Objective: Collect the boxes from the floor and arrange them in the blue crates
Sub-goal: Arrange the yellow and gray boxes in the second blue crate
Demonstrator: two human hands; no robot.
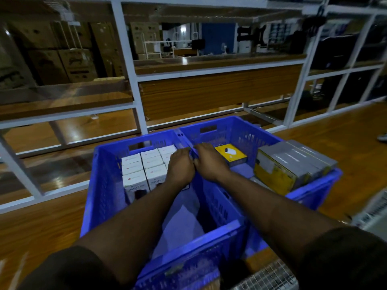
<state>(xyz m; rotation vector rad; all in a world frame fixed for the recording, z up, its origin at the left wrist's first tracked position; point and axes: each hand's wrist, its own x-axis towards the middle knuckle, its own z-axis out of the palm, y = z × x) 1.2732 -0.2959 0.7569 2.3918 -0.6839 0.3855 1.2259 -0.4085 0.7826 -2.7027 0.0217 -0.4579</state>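
Nearest you, both forearms reach forward over the left blue crate, whose near half is unfilled and shows only a pale liner on its floor. A wire-mesh object sits at the lower right, partly cut off by the frame.

Further in, your left hand and right hand sit side by side at the shared wall where the left crate meets the right blue crate. Both hands show their backs, fingers curled down over the two rims. They appear to grip those rims rather than any box, but the fingertips are hidden, so you cannot tell how firm the grip is.

Beside your left hand, the white boxes stand upright in tight rows against the left crate's far wall. Just past your right hand, a yellow box lies flat on the right crate's floor. At that crate's right side, the grey-and-yellow boxes stand on edge, packed together and rising above the rim.

Judgement: the step in hand is positioning or aligning the crates, not placing a box. Loading appears partly complete. The next move calls for releasing the rims and fetching further boxes for the unfilled near half. No loose boxes are visible on the wooden floor here.

Beyond the crates stands the white shelving frame.
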